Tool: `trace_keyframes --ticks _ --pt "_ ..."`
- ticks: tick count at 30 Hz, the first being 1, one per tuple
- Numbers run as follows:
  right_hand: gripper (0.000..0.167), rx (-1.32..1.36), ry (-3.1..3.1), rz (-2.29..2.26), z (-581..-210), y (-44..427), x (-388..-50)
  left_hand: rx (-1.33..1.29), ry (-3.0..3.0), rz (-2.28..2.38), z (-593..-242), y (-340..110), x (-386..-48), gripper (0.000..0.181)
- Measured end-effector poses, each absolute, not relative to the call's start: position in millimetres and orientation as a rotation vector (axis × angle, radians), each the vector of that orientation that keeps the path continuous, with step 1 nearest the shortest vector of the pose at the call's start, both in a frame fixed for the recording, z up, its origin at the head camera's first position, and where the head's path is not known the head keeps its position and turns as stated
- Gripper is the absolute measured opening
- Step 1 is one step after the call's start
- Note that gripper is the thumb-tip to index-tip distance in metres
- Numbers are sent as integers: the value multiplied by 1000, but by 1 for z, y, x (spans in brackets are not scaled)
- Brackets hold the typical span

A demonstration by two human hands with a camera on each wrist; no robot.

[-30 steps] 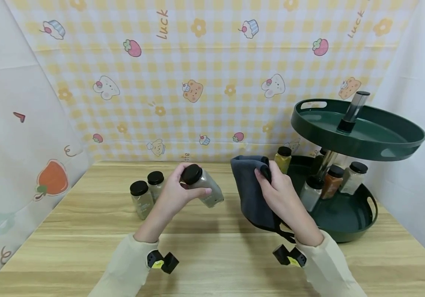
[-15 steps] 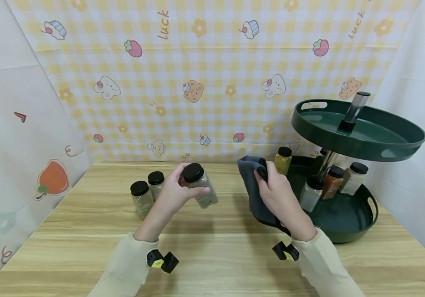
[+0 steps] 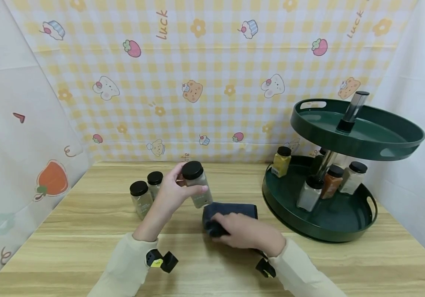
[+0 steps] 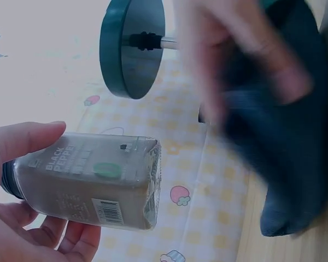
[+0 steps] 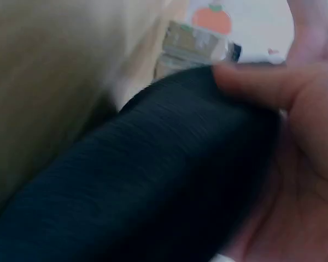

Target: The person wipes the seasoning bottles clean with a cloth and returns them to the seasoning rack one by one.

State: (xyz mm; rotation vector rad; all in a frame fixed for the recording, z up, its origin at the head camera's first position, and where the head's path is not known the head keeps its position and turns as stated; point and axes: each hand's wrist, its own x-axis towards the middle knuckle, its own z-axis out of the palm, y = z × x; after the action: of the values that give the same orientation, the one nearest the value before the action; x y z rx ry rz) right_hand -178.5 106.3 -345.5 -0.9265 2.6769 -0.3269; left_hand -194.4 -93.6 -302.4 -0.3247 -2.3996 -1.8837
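My left hand [image 3: 173, 189] grips a clear spice jar [image 4: 87, 180] with a black lid, held above the table; its label reads BLACK PEPPER. In the head view the jar [image 3: 198, 187] stands nearly upright, lid up. Just right of and below it, my right hand [image 3: 243, 232] holds a dark grey-blue cloth [image 3: 234, 209], bunched at the fingers and low over the table. Whether the cloth touches the jar's base, I cannot tell. In both wrist views the cloth [image 5: 136, 158] is blurred, and the right hand [image 4: 246, 49] blurs in the left wrist view.
Two black-lidded jars, a front one [image 3: 142, 200] and a rear one [image 3: 154, 181], stand left of my left hand. On the right is a green two-tier round tray [image 3: 338, 231]. Its lower tier bears several spice jars, among them a yellow one [image 3: 281, 163] and an orange-brown one [image 3: 332, 183].
My right hand has swung left and down with the cloth, from beside the tray to below the jar. The jar in my left hand has turned more upright.
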Motion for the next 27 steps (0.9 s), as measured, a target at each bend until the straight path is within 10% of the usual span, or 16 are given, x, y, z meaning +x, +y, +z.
trace_keyframes --ticks 27 --pt "35 -882 2785 -430 -330 130 -184 -355 -2473 -1761 -309 -87 -196 48"
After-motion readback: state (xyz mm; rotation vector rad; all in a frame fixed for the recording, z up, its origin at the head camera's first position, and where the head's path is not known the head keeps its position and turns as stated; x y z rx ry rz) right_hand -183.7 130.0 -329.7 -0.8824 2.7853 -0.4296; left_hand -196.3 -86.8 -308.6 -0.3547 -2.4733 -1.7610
